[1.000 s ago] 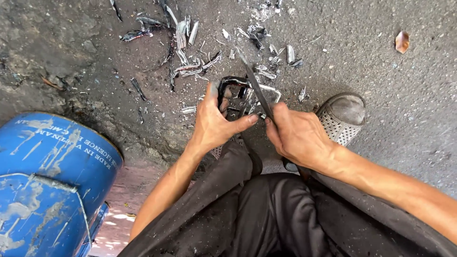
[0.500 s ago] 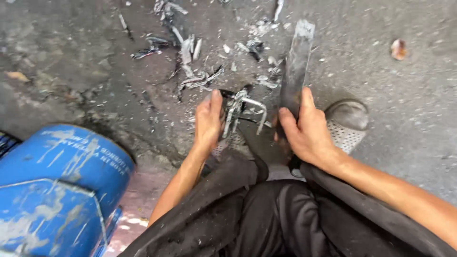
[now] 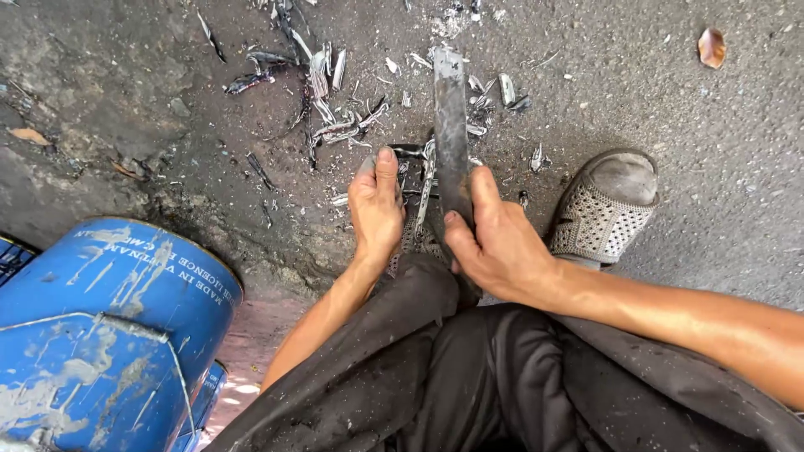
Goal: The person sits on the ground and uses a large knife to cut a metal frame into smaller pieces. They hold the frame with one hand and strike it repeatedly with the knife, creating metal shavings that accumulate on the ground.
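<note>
Right hand [image 3: 501, 238] gripping blade [image 3: 450, 125], upright. Left hand [image 3: 377, 205] pressing scrap [image 3: 419, 172] left of blade. Drum [image 3: 100, 326] far left.

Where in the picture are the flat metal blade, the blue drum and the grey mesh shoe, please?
flat metal blade [image 3: 450, 125], head view, middle of its flat face.
blue drum [image 3: 100, 335], head view, painted side wall.
grey mesh shoe [image 3: 605, 209], head view, woven upper.
</note>
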